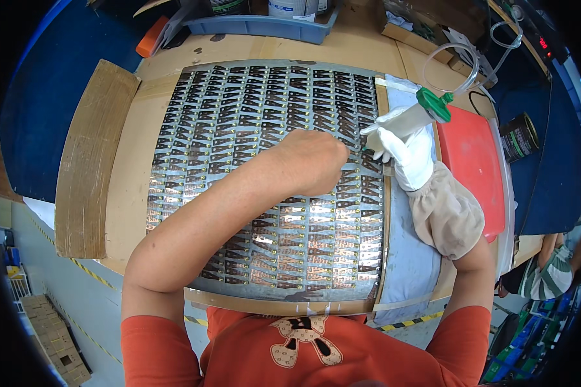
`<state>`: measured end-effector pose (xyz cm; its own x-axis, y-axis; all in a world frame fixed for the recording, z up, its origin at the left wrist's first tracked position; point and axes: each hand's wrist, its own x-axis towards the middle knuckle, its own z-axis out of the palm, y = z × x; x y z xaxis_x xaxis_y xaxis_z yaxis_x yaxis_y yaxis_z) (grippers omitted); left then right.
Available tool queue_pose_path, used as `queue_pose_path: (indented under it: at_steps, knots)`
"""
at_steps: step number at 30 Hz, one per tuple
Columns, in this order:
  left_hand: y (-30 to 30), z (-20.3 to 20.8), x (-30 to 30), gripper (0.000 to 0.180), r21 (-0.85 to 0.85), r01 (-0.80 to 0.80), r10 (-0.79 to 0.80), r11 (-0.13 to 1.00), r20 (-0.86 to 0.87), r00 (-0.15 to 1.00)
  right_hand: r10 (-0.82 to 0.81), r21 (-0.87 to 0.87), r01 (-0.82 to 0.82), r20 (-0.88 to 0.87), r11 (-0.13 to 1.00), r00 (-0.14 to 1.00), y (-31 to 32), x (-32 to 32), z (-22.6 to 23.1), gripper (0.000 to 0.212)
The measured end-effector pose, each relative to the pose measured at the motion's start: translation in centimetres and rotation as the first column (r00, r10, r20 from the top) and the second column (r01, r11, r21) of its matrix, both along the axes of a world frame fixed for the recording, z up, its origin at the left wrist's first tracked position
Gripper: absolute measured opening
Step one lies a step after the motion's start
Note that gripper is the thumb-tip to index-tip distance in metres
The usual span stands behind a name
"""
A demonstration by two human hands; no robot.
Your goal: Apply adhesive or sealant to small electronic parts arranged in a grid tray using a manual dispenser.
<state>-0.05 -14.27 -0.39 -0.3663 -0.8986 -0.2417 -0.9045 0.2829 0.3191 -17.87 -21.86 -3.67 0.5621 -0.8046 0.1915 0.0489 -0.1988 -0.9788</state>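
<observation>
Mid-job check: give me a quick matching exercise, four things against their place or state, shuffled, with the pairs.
1. Left hand
2. Right hand
3. Blue tray
4. Cardboard piece

A. Brown, left of the rows of small parts
B. Gloved in white, holding a green-capped syringe
C. Beyond the rows, at the far side
D. Bare, over the rows

Pairs: 1-D, 2-B, 3-C, 4-A

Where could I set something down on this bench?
Bare tan bench shows between the wooden plank and metal sheet; blue cloth lies uncovered between the sheet and right forearm. Crowded: the sheet, packed with rows of small dark pieces beneath the left hand.
</observation>
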Motion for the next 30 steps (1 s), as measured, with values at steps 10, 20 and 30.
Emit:
queue_pose_path:
  at_steps: [10, 20, 30]
  knots:
    - [0.0, 0.3, 0.2, 0.037, 0.037, 0.003, -0.004, 0.999, 0.035, 0.999, 0.066, 0.051, -0.065, -0.015, 0.997, 0.998, -0.2, -0.2, 0.2, 0.026]
    - [0.0, 0.4, 0.5, 0.038, 0.012, 0.002, -0.002, 1.0, 0.003, 1.0, -0.055, -0.05, 0.057, 0.034, 0.997, 0.998, -0.8, 0.5, -0.2, 0.031]
    - [-0.9, 0.5, 0.4, 0.039, 0.02, -0.012, 0.012, 1.0, 0.002, 1.0, 0.014, 0.006, -0.014, -0.013, 1.0, 1.0, -1.0, 0.0, 0.3, 0.023]
